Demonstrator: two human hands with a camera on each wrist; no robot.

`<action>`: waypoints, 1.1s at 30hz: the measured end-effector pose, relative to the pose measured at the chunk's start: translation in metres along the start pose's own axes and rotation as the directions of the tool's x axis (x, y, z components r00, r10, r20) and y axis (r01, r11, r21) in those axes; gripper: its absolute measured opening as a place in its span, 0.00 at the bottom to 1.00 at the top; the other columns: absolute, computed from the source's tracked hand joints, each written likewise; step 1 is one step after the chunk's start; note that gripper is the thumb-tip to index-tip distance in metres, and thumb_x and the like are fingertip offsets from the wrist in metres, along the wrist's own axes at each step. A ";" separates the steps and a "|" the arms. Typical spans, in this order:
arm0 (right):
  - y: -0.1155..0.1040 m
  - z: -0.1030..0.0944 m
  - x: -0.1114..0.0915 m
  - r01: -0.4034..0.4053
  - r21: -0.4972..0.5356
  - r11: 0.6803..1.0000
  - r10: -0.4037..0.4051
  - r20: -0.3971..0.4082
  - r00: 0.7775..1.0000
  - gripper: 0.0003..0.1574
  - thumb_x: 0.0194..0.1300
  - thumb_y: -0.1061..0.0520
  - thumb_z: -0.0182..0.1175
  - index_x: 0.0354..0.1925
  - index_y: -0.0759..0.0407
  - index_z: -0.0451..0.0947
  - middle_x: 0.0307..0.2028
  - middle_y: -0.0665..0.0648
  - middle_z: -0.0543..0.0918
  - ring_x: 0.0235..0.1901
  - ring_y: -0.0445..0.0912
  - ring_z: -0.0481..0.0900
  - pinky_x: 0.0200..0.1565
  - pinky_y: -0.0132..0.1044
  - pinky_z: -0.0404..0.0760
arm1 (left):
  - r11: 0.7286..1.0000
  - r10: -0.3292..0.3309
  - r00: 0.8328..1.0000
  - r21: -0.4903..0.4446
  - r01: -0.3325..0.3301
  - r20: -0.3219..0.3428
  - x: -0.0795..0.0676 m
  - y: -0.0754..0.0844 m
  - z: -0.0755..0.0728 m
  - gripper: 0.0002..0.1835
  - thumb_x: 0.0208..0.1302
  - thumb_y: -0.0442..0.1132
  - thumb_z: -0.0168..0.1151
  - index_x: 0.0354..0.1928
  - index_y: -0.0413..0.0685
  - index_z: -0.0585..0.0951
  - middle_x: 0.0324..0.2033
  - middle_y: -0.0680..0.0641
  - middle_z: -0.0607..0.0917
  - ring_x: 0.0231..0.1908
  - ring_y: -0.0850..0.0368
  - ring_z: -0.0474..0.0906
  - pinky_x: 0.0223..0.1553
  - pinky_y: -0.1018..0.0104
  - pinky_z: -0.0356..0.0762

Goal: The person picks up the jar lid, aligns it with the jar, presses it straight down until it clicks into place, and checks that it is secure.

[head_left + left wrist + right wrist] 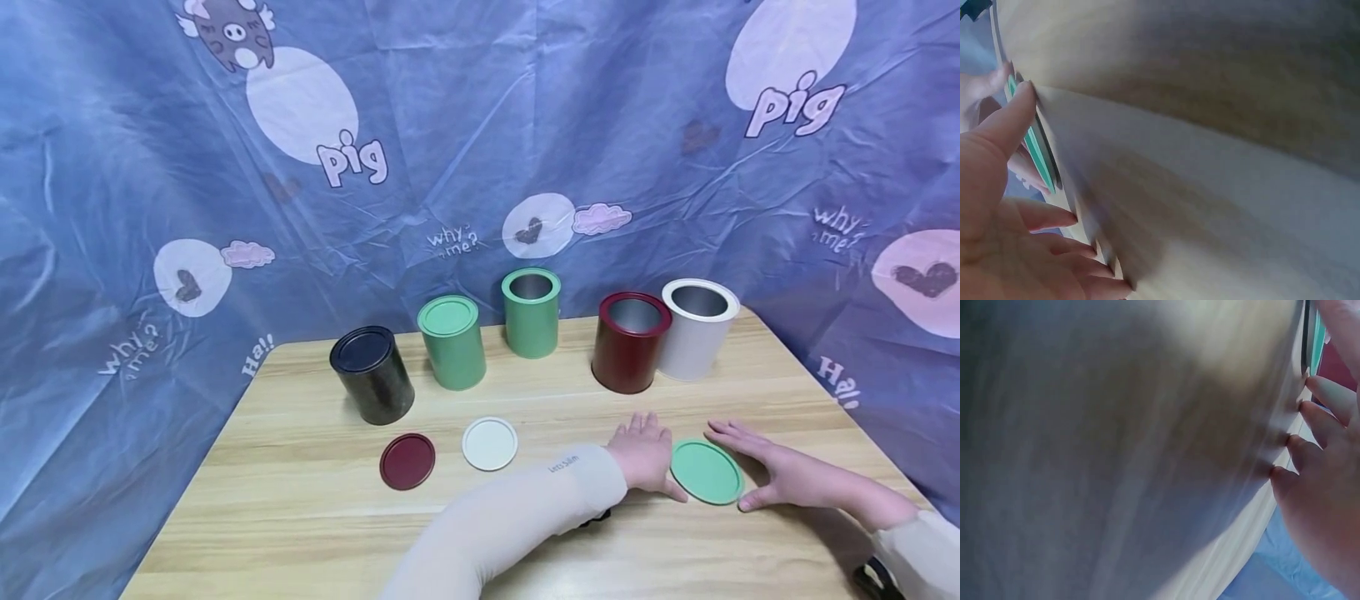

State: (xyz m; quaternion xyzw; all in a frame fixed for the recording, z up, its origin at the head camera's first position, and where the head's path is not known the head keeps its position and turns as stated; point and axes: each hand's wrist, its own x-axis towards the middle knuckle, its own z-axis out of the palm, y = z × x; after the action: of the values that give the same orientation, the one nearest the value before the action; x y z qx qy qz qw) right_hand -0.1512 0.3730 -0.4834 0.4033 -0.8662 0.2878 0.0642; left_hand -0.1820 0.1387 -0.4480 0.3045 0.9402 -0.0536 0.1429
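Observation:
A round green lid [707,472] lies flat on the table between two hands. My left hand [643,454] rests beside its left edge with fingers spread, fingertips on the wood and thumb near the lid's rim. On the other side my right hand [798,471] lies with fingers extended and thumb close to the lid's lower right edge. In the left wrist view the green lid [1038,150] appears edge-on behind the left thumb. The right wrist view has fingertips of the right hand [1329,450] touching the table. Whether either thumb touches the rim I cannot tell.
A dark red lid [407,462] and a white lid [490,443] lie left. Behind stand a lidded black can [378,379], a lidded green can [453,346], an uncovered green can [532,321], an uncovered red can [628,354] and an uncovered white can [693,337], before a blue curtain [450,125].

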 end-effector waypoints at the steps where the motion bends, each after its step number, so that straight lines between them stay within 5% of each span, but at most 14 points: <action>1: 0.000 0.000 0.000 -0.003 -0.002 1.000 0.003 0.004 1.000 0.62 0.37 0.55 0.76 0.71 0.61 0.61 0.72 0.27 0.46 0.69 0.19 0.36 0.62 0.08 0.39 | 1.000 -0.001 1.000 0.002 0.001 -0.001 -0.001 0.001 -0.001 0.48 0.51 0.75 0.58 0.73 0.67 0.58 0.74 0.59 0.55 0.74 0.61 0.49 0.70 0.67 0.56; 33: -0.001 0.003 -0.002 -0.066 0.018 0.998 0.066 -0.004 0.998 0.56 0.41 0.59 0.75 0.69 0.55 0.66 0.71 0.26 0.48 0.68 0.18 0.37 0.60 0.07 0.39 | 0.995 0.099 0.995 -0.002 -0.099 -0.026 0.004 0.001 0.001 0.40 0.57 0.69 0.59 0.71 0.67 0.64 0.73 0.63 0.58 0.72 0.67 0.52 0.69 0.68 0.59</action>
State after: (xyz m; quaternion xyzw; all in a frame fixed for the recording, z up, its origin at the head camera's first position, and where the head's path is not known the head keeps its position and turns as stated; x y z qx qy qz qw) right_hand -0.1484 0.3719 -0.4861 0.3743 -0.8765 0.2982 0.0529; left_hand -0.1846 0.1411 -0.4504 0.3511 0.9258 -0.0407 0.1337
